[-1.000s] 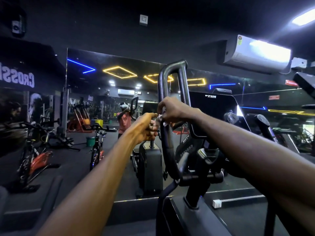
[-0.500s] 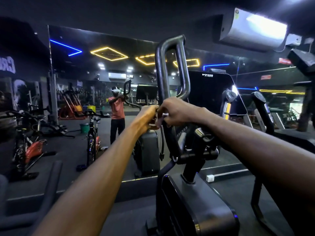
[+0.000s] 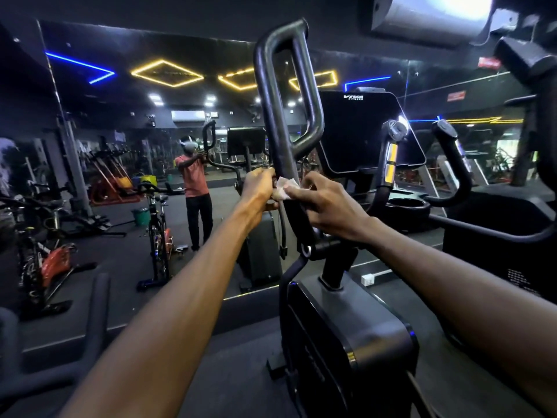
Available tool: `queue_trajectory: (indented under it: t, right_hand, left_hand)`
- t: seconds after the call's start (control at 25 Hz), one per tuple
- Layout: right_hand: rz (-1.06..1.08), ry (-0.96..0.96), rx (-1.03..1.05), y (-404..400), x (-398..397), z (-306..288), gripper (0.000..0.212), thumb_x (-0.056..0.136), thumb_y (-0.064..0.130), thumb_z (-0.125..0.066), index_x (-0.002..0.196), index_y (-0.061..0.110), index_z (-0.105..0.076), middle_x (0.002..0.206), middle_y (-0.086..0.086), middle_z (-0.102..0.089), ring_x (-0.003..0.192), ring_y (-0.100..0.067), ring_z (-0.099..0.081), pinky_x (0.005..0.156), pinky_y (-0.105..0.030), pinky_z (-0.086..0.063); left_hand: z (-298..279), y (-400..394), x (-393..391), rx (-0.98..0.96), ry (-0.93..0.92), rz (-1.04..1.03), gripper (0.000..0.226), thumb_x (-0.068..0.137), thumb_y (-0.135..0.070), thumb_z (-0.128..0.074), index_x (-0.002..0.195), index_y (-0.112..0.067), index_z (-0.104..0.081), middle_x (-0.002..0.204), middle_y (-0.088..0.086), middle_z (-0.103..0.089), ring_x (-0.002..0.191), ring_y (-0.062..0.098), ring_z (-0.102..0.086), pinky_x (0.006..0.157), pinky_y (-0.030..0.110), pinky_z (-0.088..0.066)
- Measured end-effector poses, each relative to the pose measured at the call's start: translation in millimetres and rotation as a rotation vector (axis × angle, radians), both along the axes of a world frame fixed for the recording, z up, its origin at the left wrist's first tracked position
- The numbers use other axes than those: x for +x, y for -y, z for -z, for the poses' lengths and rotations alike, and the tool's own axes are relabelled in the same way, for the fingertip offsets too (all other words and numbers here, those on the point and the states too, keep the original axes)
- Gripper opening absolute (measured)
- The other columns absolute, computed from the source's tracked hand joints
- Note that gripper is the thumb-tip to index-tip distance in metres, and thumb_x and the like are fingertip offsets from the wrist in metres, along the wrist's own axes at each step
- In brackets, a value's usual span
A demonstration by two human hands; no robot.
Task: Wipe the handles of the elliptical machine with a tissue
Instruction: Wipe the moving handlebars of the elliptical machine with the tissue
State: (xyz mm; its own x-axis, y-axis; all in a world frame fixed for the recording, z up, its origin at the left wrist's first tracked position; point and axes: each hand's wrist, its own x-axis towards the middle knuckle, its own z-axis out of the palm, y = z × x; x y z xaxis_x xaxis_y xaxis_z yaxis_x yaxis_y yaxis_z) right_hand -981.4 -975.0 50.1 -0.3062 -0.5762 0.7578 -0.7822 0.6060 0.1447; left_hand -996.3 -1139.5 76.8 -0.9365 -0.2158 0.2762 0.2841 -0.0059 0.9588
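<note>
The elliptical's black looped left handle (image 3: 272,95) rises in the middle of the view. My left hand (image 3: 259,188) is closed around its shaft from the left, below the loop. My right hand (image 3: 327,203) presses a small white tissue (image 3: 284,188) against the same shaft from the right, just beside my left hand. The tissue shows between the two hands; most of it is hidden under my fingers. The dark console screen (image 3: 364,131) and the inner grips (image 3: 391,152) stand to the right.
A wall mirror (image 3: 120,146) ahead reflects the gym and a person in an orange shirt. Exercise bikes (image 3: 156,230) stand at left. The elliptical's black housing (image 3: 355,336) sits below my arms. A second machine (image 3: 512,224) is at right, an air conditioner (image 3: 431,16) overhead.
Both hands have slid down the handle shaft, from beside the loop's lower end to below it. The tissue now shows between them. My view has tilted downward.
</note>
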Motion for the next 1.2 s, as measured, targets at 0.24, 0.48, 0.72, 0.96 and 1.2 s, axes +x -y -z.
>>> queue_trajectory:
  t: [0.24,0.48,0.72,0.96,1.2]
  right_hand:
    - [-0.015,-0.022,-0.314,15.8,-10.6,18.7,0.037,0.089,0.022,-0.057,0.122,0.012,-0.069,0.123,-0.019,-0.056,0.099,-0.029,-0.063,0.089,-0.036,-0.055]
    - [-0.138,0.027,-0.475,-0.4,-12.1,76.2,0.041,0.084,-0.009,-0.060,0.119,0.008,-0.070,0.120,-0.011,-0.068,0.109,-0.021,-0.066,0.093,-0.039,-0.053]
    - [-0.034,0.090,-0.712,15.6,-12.2,71.7,0.023,0.082,-0.004,-0.060,0.097,0.010,-0.070,0.097,-0.005,-0.062,0.087,-0.015,-0.055,0.078,-0.026,-0.044]
    - [-0.069,0.382,-0.864,14.4,-6.0,62.1,0.022,0.087,0.006,-0.065,0.105,0.016,-0.073,0.102,0.003,-0.068,0.088,-0.010,-0.062,0.077,-0.020,-0.048]
    - [0.044,0.399,-0.853,21.4,-10.3,84.4,0.030,0.092,0.008,-0.055,0.117,0.010,-0.071,0.102,-0.012,-0.070,0.098,-0.024,-0.064,0.092,-0.031,-0.047]
  left_hand:
    - [9.0,-9.9,2.2,0.031,-0.039,-0.076,0.020,0.099,-0.016,-0.042,0.099,-0.005,-0.059,0.079,0.006,-0.063,0.058,0.013,-0.060,0.048,0.026,-0.046]
    - [20.5,-15.7,10.7,-0.024,-0.098,-0.129,0.022,0.104,-0.018,-0.039,0.089,-0.012,-0.054,0.082,0.004,-0.061,0.071,0.017,-0.060,0.058,0.027,-0.048]
    - [28.2,-23.1,1.9,0.018,-0.114,-0.215,0.022,0.100,-0.019,-0.042,0.084,-0.016,-0.057,0.083,0.007,-0.064,0.073,0.021,-0.064,0.061,0.033,-0.050]
    - [31.5,-26.4,-2.0,0.040,-0.130,-0.237,0.023,0.098,-0.019,-0.039,0.083,-0.015,-0.056,0.085,0.011,-0.064,0.076,0.024,-0.061,0.074,0.045,-0.056]
    - [38.0,-38.7,-6.8,0.080,-0.176,-0.284,0.027,0.088,-0.032,-0.038,0.074,-0.017,-0.055,0.076,0.008,-0.060,0.073,0.024,-0.056,0.067,0.040,-0.049]
